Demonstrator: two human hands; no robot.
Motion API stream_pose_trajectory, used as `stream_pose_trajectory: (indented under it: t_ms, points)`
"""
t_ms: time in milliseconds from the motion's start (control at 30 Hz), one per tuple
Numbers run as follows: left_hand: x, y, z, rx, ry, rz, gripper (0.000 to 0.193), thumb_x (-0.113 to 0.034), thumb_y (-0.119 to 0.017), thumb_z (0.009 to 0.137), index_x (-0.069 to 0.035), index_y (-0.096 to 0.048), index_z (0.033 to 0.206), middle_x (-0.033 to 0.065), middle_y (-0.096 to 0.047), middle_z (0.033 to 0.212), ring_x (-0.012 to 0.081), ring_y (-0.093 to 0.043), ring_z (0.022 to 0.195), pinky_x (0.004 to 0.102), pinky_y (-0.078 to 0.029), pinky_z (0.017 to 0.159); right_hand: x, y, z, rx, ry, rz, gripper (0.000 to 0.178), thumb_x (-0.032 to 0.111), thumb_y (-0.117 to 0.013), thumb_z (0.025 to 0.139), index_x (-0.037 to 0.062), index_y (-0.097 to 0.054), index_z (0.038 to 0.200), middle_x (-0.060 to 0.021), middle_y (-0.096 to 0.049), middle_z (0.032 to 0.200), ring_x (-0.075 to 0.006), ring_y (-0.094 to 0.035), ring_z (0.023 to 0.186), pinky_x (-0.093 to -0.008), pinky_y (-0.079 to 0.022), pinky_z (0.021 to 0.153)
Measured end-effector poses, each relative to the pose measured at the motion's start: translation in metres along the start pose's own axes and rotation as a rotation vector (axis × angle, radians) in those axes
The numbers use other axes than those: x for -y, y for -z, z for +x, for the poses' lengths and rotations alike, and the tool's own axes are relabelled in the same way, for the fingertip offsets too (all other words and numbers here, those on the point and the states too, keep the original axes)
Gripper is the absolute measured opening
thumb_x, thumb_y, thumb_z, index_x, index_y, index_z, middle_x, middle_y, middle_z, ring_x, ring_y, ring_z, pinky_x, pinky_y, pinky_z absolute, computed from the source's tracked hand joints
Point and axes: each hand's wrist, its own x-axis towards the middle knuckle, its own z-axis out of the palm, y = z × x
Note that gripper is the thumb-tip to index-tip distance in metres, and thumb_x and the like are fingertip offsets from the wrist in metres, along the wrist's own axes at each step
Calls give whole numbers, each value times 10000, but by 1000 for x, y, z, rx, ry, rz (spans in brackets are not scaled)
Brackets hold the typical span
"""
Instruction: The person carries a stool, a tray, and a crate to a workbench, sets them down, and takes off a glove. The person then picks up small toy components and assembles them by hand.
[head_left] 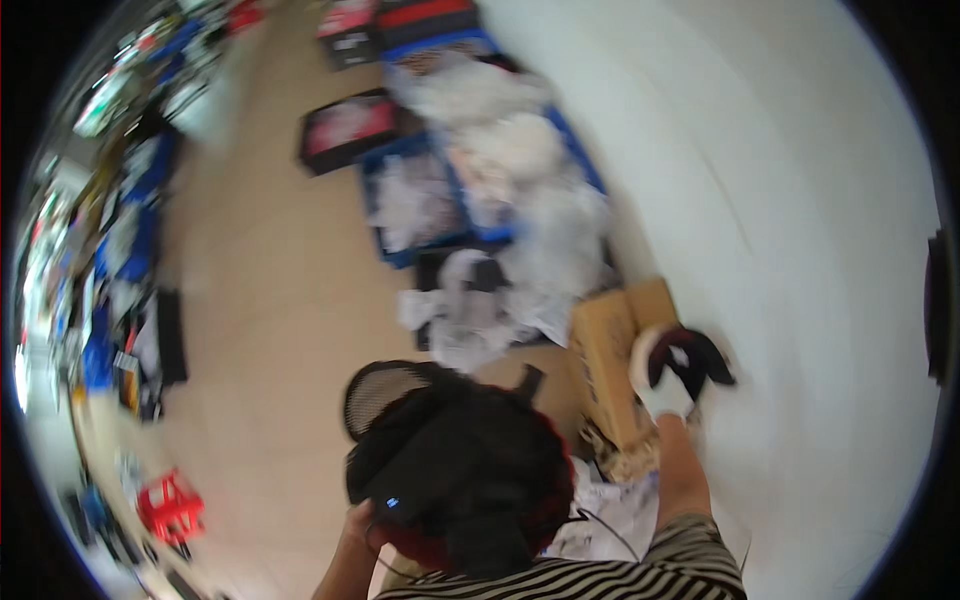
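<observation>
A bulky black mesh-sided bundle (455, 470) with dark red edges fills the space in front of my body. A small blue light or mark shows on it, and thin cords run beside it. My left hand (364, 524) grips its lower left side, with most of the fingers hidden behind it. On the right, my right hand (664, 394), in a white glove, is closed on a black and dark red cap (688, 358). Motion blurs that hand and the cap. They are beside a tall brown cardboard box (607, 370) near the white wall.
Crumpled brown and white paper (610, 510) lies below the box. Ahead, blue crates (380, 205) hold clear plastic bags (490, 140). A black box (312, 150) with pink contents sits left of them. A red stool (172, 508) stands at lower left, and crowded shelves (130, 240) line the left.
</observation>
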Motion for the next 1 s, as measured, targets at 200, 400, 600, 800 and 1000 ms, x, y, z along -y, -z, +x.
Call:
stream_pose_trajectory:
  t_ms: [200, 400, 600, 800, 1000]
  points:
    - [72, 1, 51, 181, 298, -401, 560, -297, -631, 911, 31, -473, 1336, 187, -607, 1258, 323, -594, 1160, 486, -444, 1033, -112, 62, 56, -209, -68, -227, 973, 702, -635, 729, 16, -446, 1393, -197, -537, 1354, -312, -531, 1244, -405, -462, 994]
    - [58, 14, -22, 110, 172, -352, 538, -342, -635, 910, -28, -505, 1327, 121, -617, 1271, 255, -600, 1156, 452, -446, 1033, -14, 106, -62, 24, -247, -425, 779, 648, -476, 876, 125, -412, 1450, -97, -437, 1473, -309, -386, 1356, -523, -366, 1056]
    - [49, 16, -50, 217, 82, -386, 479, -363, -615, 925, -31, -557, 1266, 93, -643, 1243, 208, -638, 1082, 389, -492, 968, 114, 87, -114, 76, -66, -557, 758, 645, -473, 873, 117, -458, 1416, -112, -508, 1419, -302, -503, 1277, -457, -427, 1024]
    - [53, 66, -113, 255, -53, -561, 467, -388, -592, 935, -35, -577, 1241, 89, -656, 1220, 197, -651, 1045, 364, -504, 943, 204, 57, -196, 25, 112, -607, 745, 633, -468, 878, 111, -466, 1410, -116, -509, 1416, -306, -503, 1274, -450, -426, 1025]
    - [51, 152, -270, 309, -223, -732, 505, -396, -592, 934, -43, -546, 1292, 93, -626, 1271, 218, -611, 1127, 387, -455, 1015, 267, -8, -358, -46, 230, -627, 732, 621, -464, 883, 105, -473, 1403, -120, -510, 1414, -309, -503, 1272, -443, -425, 1027]
